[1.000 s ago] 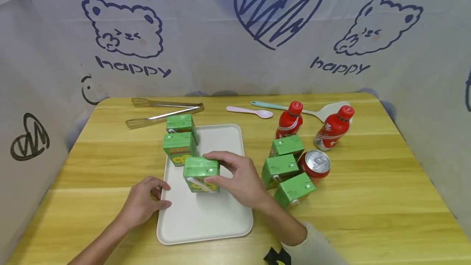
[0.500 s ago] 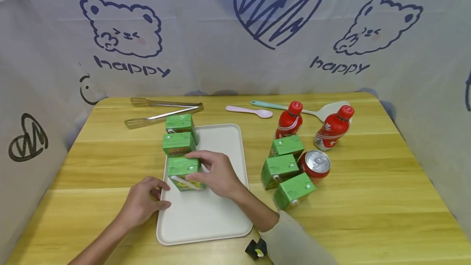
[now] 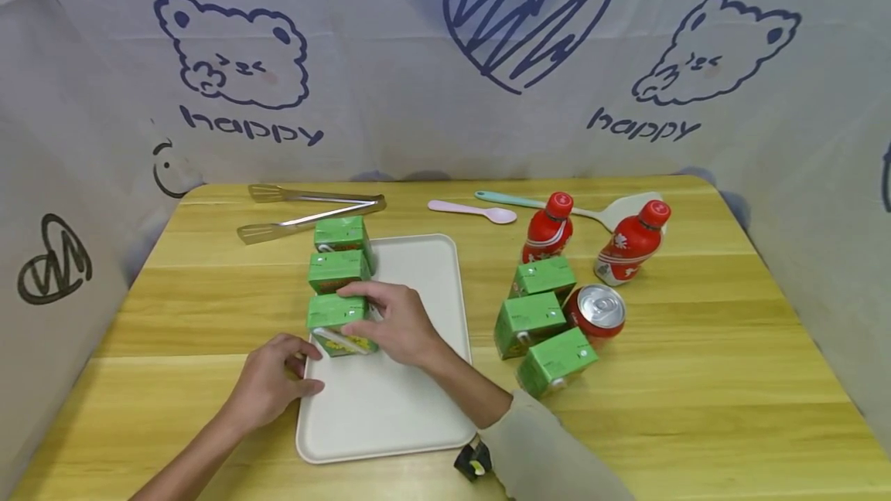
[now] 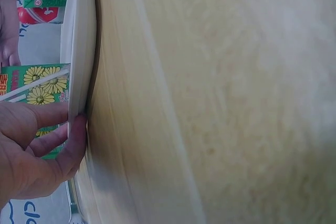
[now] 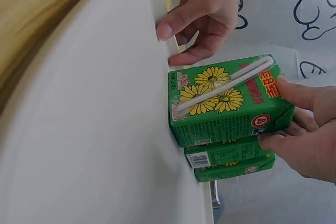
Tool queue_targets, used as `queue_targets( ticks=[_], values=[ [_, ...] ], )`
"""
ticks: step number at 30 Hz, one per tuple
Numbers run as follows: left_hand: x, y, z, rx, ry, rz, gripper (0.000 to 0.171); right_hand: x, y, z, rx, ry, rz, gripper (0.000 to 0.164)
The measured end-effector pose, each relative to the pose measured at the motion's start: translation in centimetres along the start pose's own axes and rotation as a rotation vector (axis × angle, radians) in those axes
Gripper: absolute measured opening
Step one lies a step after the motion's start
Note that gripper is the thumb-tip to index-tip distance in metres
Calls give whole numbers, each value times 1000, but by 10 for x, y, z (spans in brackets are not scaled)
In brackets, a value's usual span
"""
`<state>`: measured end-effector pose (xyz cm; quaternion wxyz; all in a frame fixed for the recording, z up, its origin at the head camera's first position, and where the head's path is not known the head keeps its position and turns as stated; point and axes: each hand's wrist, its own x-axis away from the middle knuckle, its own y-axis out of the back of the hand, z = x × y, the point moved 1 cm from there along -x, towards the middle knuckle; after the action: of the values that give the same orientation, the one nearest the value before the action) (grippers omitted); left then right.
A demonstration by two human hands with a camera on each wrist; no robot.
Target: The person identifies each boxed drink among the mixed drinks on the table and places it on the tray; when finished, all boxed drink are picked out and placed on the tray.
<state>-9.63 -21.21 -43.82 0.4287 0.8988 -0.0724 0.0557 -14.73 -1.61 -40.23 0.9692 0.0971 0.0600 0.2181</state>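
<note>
My right hand (image 3: 358, 309) grips a green juice carton (image 3: 334, 323) with yellow flowers and a straw on its front. The carton stands on the left side of a white tray (image 3: 390, 408), just in front of two more green cartons (image 3: 339, 270) in a row along that edge. In the right wrist view my fingers (image 5: 304, 129) wrap the carton (image 5: 226, 103) from the side, with the other cartons (image 5: 231, 160) behind it. My left hand (image 3: 313, 369) pinches the tray's left rim, and the left wrist view shows its thumb on the rim (image 4: 84, 51).
Three more green cartons (image 3: 527, 321) stand on the wooden table right of the tray, beside a red can (image 3: 599, 308) and two red bottles (image 3: 632, 242). Metal tongs (image 3: 306, 211), a pink spoon (image 3: 473, 211) and a spatula (image 3: 599, 211) lie along the far edge.
My right hand has carried the carton leftward and away from me, from mid-tray to the left edge behind the other two. The left hand has stayed on the rim.
</note>
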Motion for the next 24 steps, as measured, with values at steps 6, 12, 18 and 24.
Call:
queue_targets(
  ticks=[6, 12, 18, 24],
  values=[
    [0, 0, 0, 8, -3, -2, 32, -3, -1, -1, 29, 8, -3, 38],
    [0, 0, 0, 10, -10, -7, 32, -3, 1, 4, 181, 13, -3, 40],
    [0, 0, 1, 7, -17, -18, 32, 1, 1, 10, 299, 25, 8, 43],
    [0, -1, 2, 5, -18, -18, 32, 13, 3, 17, 384, 36, -5, 47]
  ],
)
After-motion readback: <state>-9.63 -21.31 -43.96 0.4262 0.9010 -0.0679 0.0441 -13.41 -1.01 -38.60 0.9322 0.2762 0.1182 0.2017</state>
